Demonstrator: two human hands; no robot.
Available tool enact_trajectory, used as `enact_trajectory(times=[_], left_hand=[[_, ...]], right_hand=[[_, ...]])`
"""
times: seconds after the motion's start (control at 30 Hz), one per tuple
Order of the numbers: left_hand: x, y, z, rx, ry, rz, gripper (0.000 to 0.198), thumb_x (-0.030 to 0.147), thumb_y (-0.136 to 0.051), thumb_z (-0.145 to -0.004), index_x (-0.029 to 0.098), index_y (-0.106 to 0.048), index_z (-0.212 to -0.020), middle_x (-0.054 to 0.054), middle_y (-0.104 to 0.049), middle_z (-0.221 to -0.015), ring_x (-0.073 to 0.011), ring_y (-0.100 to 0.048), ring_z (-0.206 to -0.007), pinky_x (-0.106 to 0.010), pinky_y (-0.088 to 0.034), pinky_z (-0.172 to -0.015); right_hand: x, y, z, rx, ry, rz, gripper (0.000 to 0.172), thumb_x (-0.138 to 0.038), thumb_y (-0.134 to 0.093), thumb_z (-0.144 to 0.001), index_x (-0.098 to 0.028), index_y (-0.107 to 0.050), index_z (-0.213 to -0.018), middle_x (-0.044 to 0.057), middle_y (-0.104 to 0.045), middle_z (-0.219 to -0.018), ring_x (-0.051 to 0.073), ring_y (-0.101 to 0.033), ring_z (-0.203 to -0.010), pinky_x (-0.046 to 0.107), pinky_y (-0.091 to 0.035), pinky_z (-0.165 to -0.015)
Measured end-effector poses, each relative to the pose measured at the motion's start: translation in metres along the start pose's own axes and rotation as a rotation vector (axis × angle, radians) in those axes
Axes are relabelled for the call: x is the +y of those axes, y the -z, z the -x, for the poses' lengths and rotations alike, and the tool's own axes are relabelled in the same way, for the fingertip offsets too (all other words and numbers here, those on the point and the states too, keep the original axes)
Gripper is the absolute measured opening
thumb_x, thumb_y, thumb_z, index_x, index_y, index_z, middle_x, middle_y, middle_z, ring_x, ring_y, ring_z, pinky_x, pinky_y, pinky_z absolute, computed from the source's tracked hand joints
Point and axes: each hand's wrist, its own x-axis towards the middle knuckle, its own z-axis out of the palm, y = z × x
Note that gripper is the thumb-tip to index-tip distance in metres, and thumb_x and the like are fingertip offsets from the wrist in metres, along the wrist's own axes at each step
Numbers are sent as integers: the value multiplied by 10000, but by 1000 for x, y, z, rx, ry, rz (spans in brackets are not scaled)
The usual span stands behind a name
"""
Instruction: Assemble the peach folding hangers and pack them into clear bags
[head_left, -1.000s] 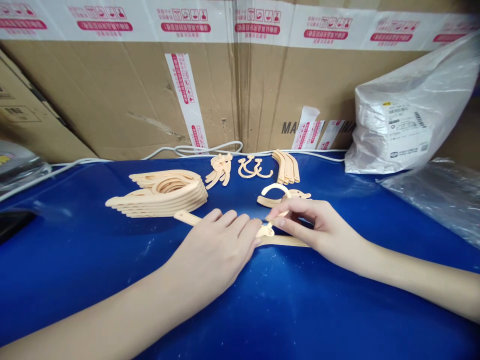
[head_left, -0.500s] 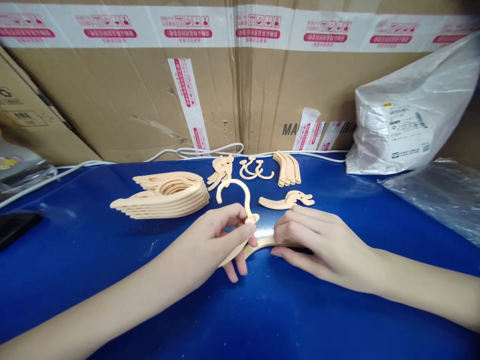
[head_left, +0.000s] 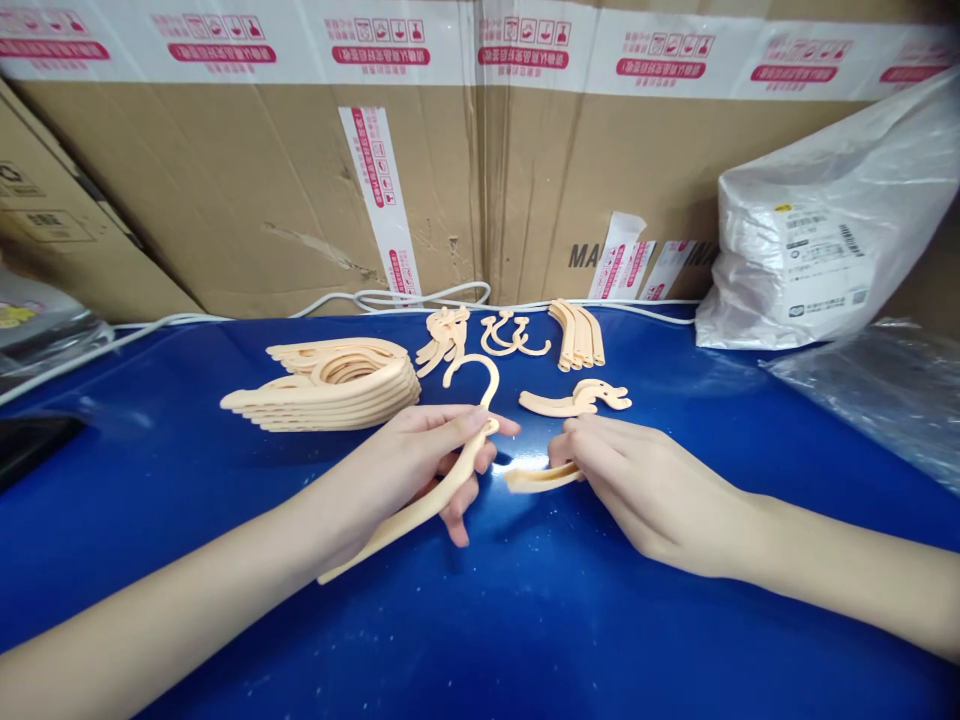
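The left hand [head_left: 424, 445] pinches a long tan piece [head_left: 427, 515] near its far end, where a hook [head_left: 495, 380] curls up. Its lower fingers are a bit spread. The long piece slants down to the near left. The right hand [head_left: 637, 485] has its fingers curled around a short bent piece [head_left: 541, 481], which pokes out left over the blue table [head_left: 487, 650]. Just past the right hand lies a wavy piece [head_left: 566, 403]. A tan pile [head_left: 337, 405] sits far left.
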Motion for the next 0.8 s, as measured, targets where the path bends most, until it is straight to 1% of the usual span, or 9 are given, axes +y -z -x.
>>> enact_trajectory(times=[0.1,0.2,0.27,0.37,0.47,0.53,0.67,0.8], left_hand=[[1,2,0,-6,11,3,242,333,-576,-949,115,-681,-952,8,-578,-647,-86,-550,-477,-206,-567,-436],[1,4,0,-4,22,-12,260,365,-620,-919,122,-692,-868,-5,-605,-608,-102,-579,-484,-207,-570,-466],[2,4,1,-5,34,-35,270,385,-628,-910,127,-708,-917,-6,-616,-576,-104,-583,-460,-198,-561,-470],[5,4,2,-9,63,-90,343,425,-637,-898,140,-709,-1075,-6,-629,-553,-103,-593,-441,-167,-535,-460],[5,6,3,-40,91,-149,444,474,-628,-898,172,-665,-1221,-2,-638,-544,-100,-601,-425,-146,-513,-447],[5,8,4,-80,105,-165,470,487,-616,-905,192,-639,-1270,-4,-645,-547,-100,-600,-412,-139,-500,-426],[4,12,3,-165,119,-157,437,454,-617,-915,187,-652,-1259,3,-617,-521,-103,-582,-416,-153,-513,-411],[6,11,3,-194,122,-154,364,411,-601,-936,182,-683,-1207,-7,-635,-566,-92,-577,-453,-142,-514,-420]], right_hand=[[1,1,2,46,-66,-27,147,-200,-381,-1004,-165,-524,-1004,32,-651,-812,137,-584,-648,248,-427,-578],[0,1,2,47,-108,-12,196,-319,-446,-1011,-175,-578,-992,21,-683,-816,131,-615,-644,244,-416,-558],[0,1,2,32,-115,1,224,-315,-444,-1015,-175,-618,-998,24,-698,-848,132,-633,-675,244,-426,-582],[1,0,1,8,-106,33,266,-314,-433,-1020,-170,-654,-1053,35,-701,-869,143,-647,-722,249,-441,-617],[1,-1,1,4,-70,101,296,-322,-430,-1021,-173,-684,-1051,18,-649,-758,132,-603,-644,247,-415,-573],[0,-1,1,20,-37,160,309,-321,-427,-1021,-171,-695,-1054,5,-601,-697,128,-566,-599,252,-390,-547],[-2,-1,2,66,15,240,295,-311,-441,-1016,-169,-697,-1053,-7,-566,-670,130,-531,-582,262,-369,-538],[-3,-1,3,96,29,276,279,-310,-459,-1010,-169,-700,-1022,-10,-568,-672,129,-528,-588,263,-377,-550]])
